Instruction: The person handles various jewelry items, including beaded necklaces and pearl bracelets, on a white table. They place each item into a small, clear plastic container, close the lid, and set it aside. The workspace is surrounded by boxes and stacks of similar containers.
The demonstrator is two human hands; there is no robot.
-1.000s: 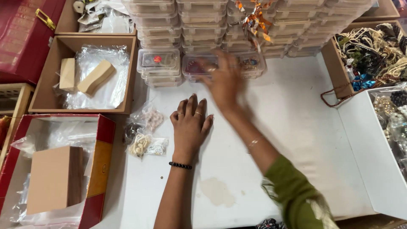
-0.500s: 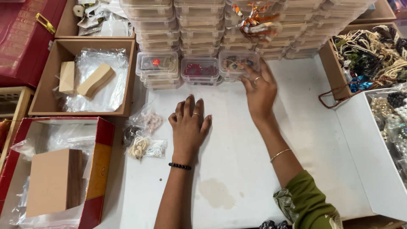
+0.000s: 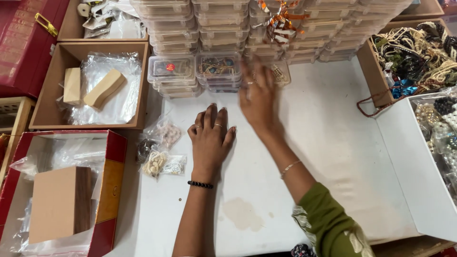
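My left hand lies flat, palm down, on the white table, fingers slightly spread, holding nothing. My right hand is blurred with motion and hovers open just in front of a row of clear plastic boxes that hold small jewellery. It covers part of the box on the right of that row. Small clear bags of beads and shells sit just left of my left hand.
Stacks of clear boxes line the back. A cardboard box with wooden blocks and a red box holding a brown carton stand at left. Boxes of tangled necklaces and bagged beads stand at right.
My right hand has swept left from the box at the right of the row toward the middle box. My left hand has stayed flat on the table.
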